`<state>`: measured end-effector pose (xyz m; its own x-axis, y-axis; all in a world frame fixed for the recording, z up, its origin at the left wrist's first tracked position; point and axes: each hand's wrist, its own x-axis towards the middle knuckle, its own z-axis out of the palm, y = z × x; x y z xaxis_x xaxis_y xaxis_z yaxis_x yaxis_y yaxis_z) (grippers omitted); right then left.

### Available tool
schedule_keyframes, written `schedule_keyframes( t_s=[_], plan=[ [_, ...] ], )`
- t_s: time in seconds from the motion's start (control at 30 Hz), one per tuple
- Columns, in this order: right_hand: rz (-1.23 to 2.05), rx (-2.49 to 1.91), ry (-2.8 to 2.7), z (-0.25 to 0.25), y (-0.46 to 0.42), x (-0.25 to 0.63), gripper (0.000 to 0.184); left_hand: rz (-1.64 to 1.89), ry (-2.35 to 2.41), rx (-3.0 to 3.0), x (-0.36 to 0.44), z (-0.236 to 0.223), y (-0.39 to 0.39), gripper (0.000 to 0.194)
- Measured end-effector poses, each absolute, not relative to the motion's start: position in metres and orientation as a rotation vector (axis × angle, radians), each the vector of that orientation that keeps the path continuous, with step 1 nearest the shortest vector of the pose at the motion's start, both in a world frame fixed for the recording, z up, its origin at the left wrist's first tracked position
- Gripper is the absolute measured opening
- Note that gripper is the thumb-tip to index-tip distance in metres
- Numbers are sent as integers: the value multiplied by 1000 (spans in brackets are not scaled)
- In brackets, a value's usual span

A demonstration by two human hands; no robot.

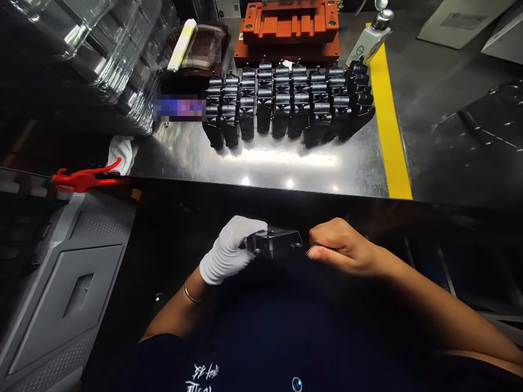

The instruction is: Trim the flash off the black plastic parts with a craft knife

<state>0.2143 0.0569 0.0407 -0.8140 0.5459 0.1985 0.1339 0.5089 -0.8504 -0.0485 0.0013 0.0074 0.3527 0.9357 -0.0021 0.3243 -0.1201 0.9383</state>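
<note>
My left hand, in a white glove, grips a glossy black plastic part by its left end, in front of my body and below the table edge. Just right of that part is my bare right hand, its thumb and forefinger pinched together. A thin edge shows at the fingertips, too small to name. A narrow gap separates the fingertips from the black part. On the metal table beyond stand several rows of black plastic parts, stacked close together.
An orange fixture stands behind the rows, with a white bottle to its right. Yellow tape crosses the table. Plastic-wrapped stacks rise at the left, above a red air gun and a grey cabinet.
</note>
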Motion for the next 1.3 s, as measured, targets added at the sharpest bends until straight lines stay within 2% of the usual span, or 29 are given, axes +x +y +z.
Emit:
schedule_keyframes(
  t_s=[0.03, 0.13, 0.17, 0.4, 1.03, 1.3],
  plan=[
    [1152, -551, -2317, 41, 58, 213, 49, 776, 1151, 1545, -48, 7, 1, 21],
    [883, -538, -2390, 44, 63, 207, 49, 749, 1096, 1165, -48, 2, -1, 62],
    [825, -526, -2418, 45, 65, 205, 51, 707, 1057, 1077, -48, 0, -1, 67],
    [729, -396, -2522, 44, 68, 195, 61, 577, 967, 959, -48, -8, 6, 66],
    [642, -433, -2464, 39, 65, 195, 60, 629, 952, 960, -43, -7, 8, 60],
    [466, -525, -2398, 37, 64, 193, 59, 729, 902, 922, -35, -10, 5, 63]
  ],
)
